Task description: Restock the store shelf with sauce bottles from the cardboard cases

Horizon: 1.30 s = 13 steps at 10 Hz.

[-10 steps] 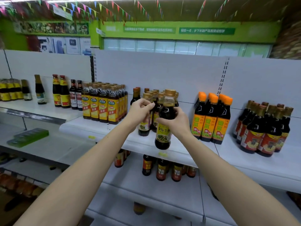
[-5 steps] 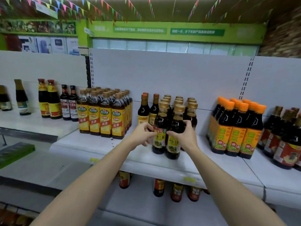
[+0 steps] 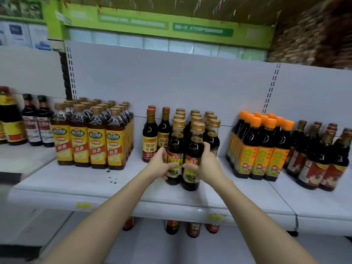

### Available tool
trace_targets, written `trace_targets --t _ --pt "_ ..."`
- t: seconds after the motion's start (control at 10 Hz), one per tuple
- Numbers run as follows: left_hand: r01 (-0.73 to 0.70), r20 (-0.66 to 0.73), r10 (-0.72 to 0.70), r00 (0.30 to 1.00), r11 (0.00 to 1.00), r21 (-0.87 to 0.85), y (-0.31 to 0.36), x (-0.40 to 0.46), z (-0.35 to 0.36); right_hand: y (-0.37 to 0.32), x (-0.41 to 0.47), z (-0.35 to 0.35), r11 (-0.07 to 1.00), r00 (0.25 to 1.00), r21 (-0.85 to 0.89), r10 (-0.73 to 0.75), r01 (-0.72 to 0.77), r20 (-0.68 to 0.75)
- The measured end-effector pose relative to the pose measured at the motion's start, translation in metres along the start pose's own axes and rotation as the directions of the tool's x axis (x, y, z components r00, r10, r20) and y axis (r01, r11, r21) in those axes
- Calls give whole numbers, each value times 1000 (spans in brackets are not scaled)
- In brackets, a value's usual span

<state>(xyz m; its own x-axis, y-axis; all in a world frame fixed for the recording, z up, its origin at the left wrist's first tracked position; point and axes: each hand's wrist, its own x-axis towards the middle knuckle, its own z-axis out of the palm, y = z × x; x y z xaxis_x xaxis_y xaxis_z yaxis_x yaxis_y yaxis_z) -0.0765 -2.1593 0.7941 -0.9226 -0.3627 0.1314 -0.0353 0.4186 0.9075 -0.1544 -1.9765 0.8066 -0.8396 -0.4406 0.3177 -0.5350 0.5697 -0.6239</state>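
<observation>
two bottles stand at the front of the gold-capped block, and i have one in each hand. from the head view, my left hand (image 3: pixel 161 164) is curled round the left front bottle (image 3: pixel 175 155) at its label, thumb across the front, and my right hand (image 3: pixel 206 164) wraps the right front bottle (image 3: pixel 194 159) the same way, fingers behind the glass near its shoulder. both bottles are upright, long axes vertical, bases seemingly down on the white shelf (image 3: pixel 133 189), though i cannot tell for sure whether the right one is fully seated. they sit just beside each other, almost touching, directly ahead of my wrists and in front of the rows of gold-capped bottles (image 3: pixel 196 119). the right bottle sits slightly nearer the shelf edge than the left, so i judge the next move to be a short push straight back with the right hand to square the front line, then letting go of both. no cardboard case is in sight here.
</observation>
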Motion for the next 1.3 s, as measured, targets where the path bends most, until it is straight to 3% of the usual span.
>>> trace_targets --t 0.2,0.7,0.8,1.1,1.3 --pt "-15 1 15 1000 1000 23 -3 2 2 -4 4 8 998 994 -4 63 -63 -88" --pt "-86 -85 94 992 992 92 1 -6 14 -9 7 9 982 984 87 171 -167 -45" --pt "-61 -115 74 991 992 112 1 -10 15 -1 0 11 974 986 160 167 -162 -21" --pt "68 -113 -47 992 980 186 -13 -26 10 2 -29 18 975 979 197 132 -101 -152" --pt "67 -121 -53 991 991 118 -15 -42 5 16 -49 26 971 982 179 175 -159 -76"
